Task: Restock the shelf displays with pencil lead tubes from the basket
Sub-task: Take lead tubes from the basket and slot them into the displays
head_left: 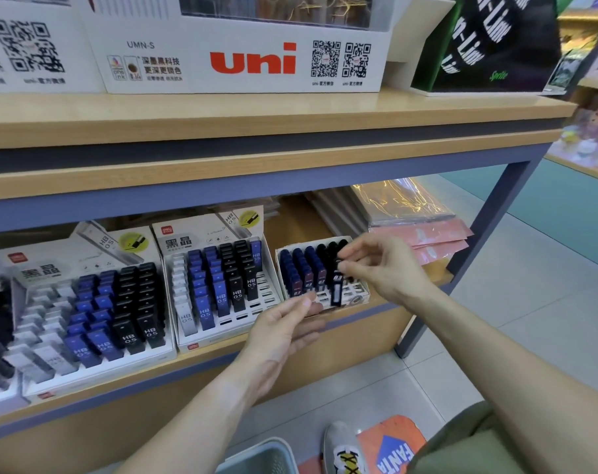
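Head view: black tube (pixel 336 291) pinched by right hand (pixel 386 268) over half-filled 3 o'clock display (pixel 324 271); left hand (pixel 283 333) relaxed, front slots unfilled.

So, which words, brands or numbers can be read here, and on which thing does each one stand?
"uni" and "UMN-S": white display box on the upper shelf; its small Chinese print and QR captions are too blurred.
"HB 0.5": tubes in the middle tray and the left tray.
"0.3": tubes in the small right tray.
"FANTA": orange floor sticker.
"Sprite": black bag; its large white lettering is cut off.
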Available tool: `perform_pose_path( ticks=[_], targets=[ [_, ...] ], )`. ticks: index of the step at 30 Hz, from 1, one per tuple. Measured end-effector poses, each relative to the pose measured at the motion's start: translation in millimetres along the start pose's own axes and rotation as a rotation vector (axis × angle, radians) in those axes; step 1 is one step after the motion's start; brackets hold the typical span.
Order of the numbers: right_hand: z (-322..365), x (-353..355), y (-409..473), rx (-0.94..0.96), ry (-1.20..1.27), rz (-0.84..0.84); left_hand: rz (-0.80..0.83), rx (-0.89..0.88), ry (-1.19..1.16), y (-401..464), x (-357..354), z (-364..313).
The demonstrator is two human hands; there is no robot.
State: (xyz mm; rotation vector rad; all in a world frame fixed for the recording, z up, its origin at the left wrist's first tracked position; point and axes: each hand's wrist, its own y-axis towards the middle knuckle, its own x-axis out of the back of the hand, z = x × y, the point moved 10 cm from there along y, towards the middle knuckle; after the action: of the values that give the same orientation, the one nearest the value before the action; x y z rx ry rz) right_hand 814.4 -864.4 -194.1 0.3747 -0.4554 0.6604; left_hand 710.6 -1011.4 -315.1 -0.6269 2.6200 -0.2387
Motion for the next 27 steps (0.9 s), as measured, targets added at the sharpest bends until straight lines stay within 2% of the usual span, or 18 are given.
perform_pose_path(
  ticks=[3,9,18,27],
  targets=[
    [-8.1,18.9,6.6,0.073,-0.190,-0.103,-0.027,-0.043,0.165,3.4,4.8,-0.1],
    [-25.1,16.1,12.1,0.142,-0.414,-0.103,-0.015,-0.082,0.376,3.8,5.5,-0.7],
    [-28.5,-5.2,13.7,0.172,-0.410,-0.002,-0.042,-0.051,0.541,3.2,9.2,4.7],
    [-53.9,2.5,16.3,0.012,-0.381,-0.052,-0.026,-0.026,0.527,2.8,9.7,5.7]
  ],
)
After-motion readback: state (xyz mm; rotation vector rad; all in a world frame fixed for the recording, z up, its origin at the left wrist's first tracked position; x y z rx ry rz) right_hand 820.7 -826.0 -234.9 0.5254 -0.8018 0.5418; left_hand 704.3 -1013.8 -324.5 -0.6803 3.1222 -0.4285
